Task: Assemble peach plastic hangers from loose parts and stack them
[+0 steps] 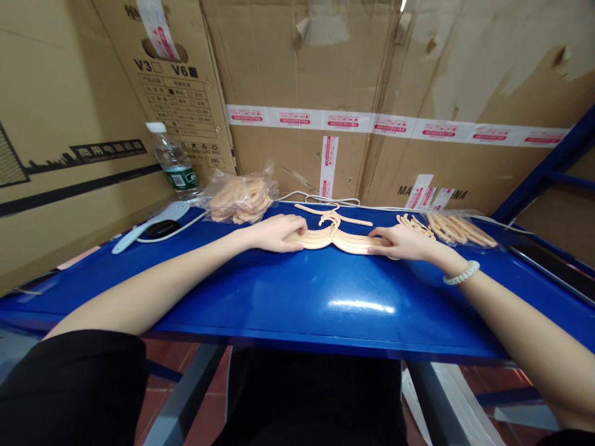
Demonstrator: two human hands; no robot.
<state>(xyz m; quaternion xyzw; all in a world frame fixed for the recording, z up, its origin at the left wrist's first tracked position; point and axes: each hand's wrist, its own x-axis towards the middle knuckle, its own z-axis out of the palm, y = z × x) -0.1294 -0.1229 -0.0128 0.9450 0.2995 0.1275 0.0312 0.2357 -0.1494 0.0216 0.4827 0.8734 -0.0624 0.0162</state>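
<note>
A small stack of peach-coloured clothes hangers (pixel 351 241) lies on the blue table (pixel 260 303), their hooks pointing away from me. My left hand (pixel 280 233) grips the stack's left end with curled fingers. At the right end, my right hand (pixel 395 241) pinches the same hangers between thumb and fingers. Just behind the stack rests one more hanger (pixel 357 220) of the same colour, touched by neither hand. How many hangers are in the stack I cannot tell.
To the left are a bag of peach pieces (pixel 242 198), a water bottle (pixel 176 167), a light blue hairbrush (pixel 153 223) and a black mouse-like object (pixel 162 230). On the right lie more bagged hangers (pixel 458 229) and a phone (pixel 553 266). Cardboard (pixel 297 74) walls the back.
</note>
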